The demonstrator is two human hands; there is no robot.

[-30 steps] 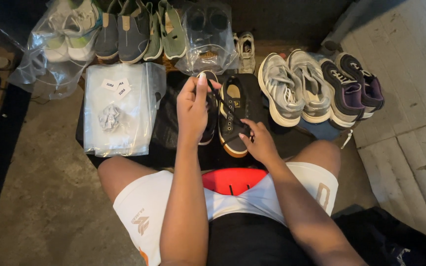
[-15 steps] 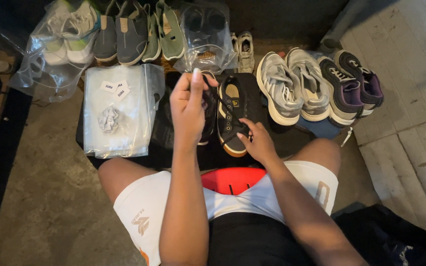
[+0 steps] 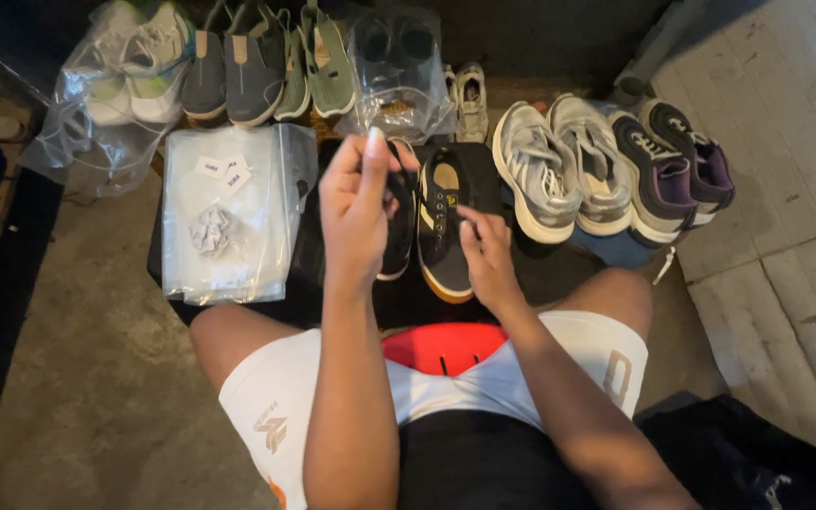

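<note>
Black lace (image 3: 399, 161) is pinched in the left hand (image 3: 356, 203), whose fingers have risen slightly from half a second earlier, drawing it taut above the black shoe (image 3: 444, 222) on the floor. Right hand (image 3: 485, 253) presses that shoe, fingers curled loosely, gripping nothing.

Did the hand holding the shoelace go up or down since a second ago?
Yes. The left hand has risen slightly; its fingertips now reach the clear bag of dark shoes above the black shoe, pulling the lace.
</note>
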